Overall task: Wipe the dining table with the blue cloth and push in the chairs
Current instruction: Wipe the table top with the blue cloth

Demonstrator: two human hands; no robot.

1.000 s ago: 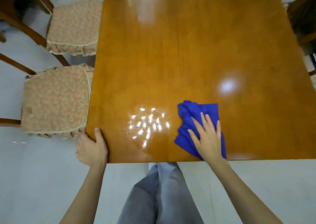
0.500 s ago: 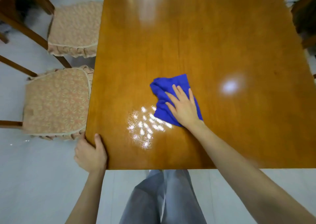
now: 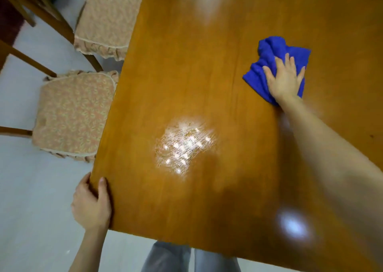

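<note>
blue cloth far out at the right of the frame, flat hand on top

blue cloth [image 3: 271, 51] lies bunched on the dining table [image 3: 186, 85], in the upper right of the frame, well away from the near edge. the right hand [image 3: 285, 80] presses down on it with fingers straight and spread, not curled round it, and the arm is stretched long across the wood. the left hand [image 3: 91, 205] grasps the table's near left corner, thumb on top and fingers wrapped round the edge, at the lower left.

what i'd worry about: only part of the cloth sits under the palm, and the loose folds stick out beyond the fingertips, so a quick pull could let the hand slide off and leave the cloth behind. with the arm that far out, pressure may be light and strips of the top could be missed. the bright speckled patch [image 3: 184, 145] mid-table looks like lamp glare, which makes real smears hard to pick out.

count: one cloth, one table, two hands, and two cushioned chairs at the left of the frame, the near chair [image 3: 74, 114] and the far chair [image 3: 105, 16]. both seats show mostly outside the table edge, so pushing them in looks not yet done.
</note>
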